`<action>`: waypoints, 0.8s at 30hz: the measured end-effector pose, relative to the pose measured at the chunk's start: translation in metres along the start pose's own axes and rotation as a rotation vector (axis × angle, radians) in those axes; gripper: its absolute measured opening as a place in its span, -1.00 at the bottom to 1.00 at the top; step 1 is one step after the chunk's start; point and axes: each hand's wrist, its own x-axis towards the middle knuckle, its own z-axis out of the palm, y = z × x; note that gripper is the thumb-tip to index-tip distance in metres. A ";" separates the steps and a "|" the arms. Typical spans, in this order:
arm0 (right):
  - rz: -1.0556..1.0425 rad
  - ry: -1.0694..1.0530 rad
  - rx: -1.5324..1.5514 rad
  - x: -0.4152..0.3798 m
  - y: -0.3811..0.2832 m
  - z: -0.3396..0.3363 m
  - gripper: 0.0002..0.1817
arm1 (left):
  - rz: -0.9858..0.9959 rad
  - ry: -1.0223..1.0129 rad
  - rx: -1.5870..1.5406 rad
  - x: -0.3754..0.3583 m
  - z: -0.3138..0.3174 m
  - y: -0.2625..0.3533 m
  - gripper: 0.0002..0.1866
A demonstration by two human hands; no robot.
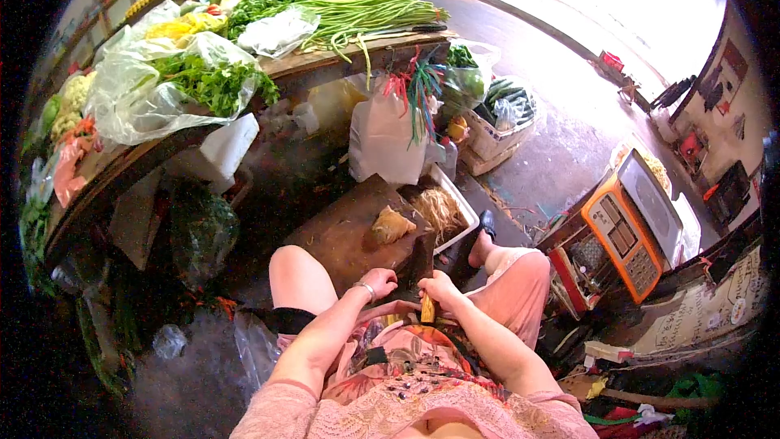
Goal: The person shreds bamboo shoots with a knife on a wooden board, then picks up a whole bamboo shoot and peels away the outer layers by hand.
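Observation:
My right hand (pixel 439 286) is closed around the wooden handle of a cleaver (pixel 423 254). Its dark, broad blade points away from me, over the right side of a brown wooden board (pixel 333 223). At the near edge of the board is my left hand (pixel 379 281), its fingers curled in; whatever they may hold is hidden. Farther up the board lies a tan, wedge-shaped chunk (pixel 392 226), apart from both hands. Just beyond the blade, a white tray (pixel 467 215) holds pale brown, stringy shreds (pixel 437 210).
A curved wooden counter (pixel 325 65) ahead carries long green beans (pixel 366 12) and bagged leafy greens (pixel 215 81). White bags (pixel 382 134) hang below it. A crate of cucumbers (pixel 508 106) stands beyond the tray. At the right is an orange weighing scale (pixel 621 232).

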 end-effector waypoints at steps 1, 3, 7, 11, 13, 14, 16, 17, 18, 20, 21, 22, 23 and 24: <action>-0.002 -0.005 -0.007 -0.001 -0.001 0.000 -0.88 | 0.001 0.000 0.005 0.000 0.000 0.000 -0.78; -0.005 -0.011 -0.014 -0.002 -0.001 -0.001 -0.88 | 0.000 0.001 -0.001 0.000 0.000 0.000 -0.78; -0.018 -0.035 0.004 -0.011 -0.008 -0.001 -0.88 | 0.005 -0.001 -0.001 0.002 0.002 -0.003 -0.77; -0.015 -0.020 -0.028 -0.006 -0.004 -0.001 -0.87 | -0.039 -0.023 0.001 0.001 -0.001 0.002 -0.77; -0.019 -0.015 -0.036 -0.002 0.000 -0.001 -0.87 | -0.021 -0.011 0.009 0.003 0.003 -0.003 -0.77; -0.023 -0.011 -0.043 0.000 0.001 -0.001 -0.88 | -0.021 -0.009 0.009 0.003 0.003 -0.003 -0.77; -0.016 -0.015 -0.041 0.003 0.004 -0.002 -0.89 | 0.001 -0.002 0.013 0.003 0.003 -0.004 -0.77; -0.007 -0.019 -0.039 0.003 0.004 -0.002 -0.90 | 0.000 -0.001 0.013 0.003 0.004 -0.005 -0.77; -0.008 -0.019 -0.039 0.002 0.003 -0.002 -0.90 | -0.003 0.000 0.004 0.003 0.005 -0.006 -0.77; -0.008 -0.040 -0.026 0.001 0.002 -0.003 -0.91 | -0.005 0.001 -0.005 0.004 0.005 -0.006 -0.77; -0.009 -0.039 -0.027 0.003 0.004 -0.003 -0.91 | -0.003 -0.005 -0.004 0.004 0.005 -0.006 -0.77; -0.010 -0.038 -0.021 0.005 0.007 -0.003 -0.91 | -0.001 -0.012 -0.004 0.005 0.005 -0.007 -0.76; -0.010 -0.037 -0.015 0.006 0.008 -0.003 -0.91 | -0.001 -0.011 -0.003 0.005 0.006 -0.007 -0.76; -0.011 -0.037 -0.015 0.007 0.008 -0.003 -0.91 | 0.005 -0.002 0.005 0.005 0.006 -0.008 -0.76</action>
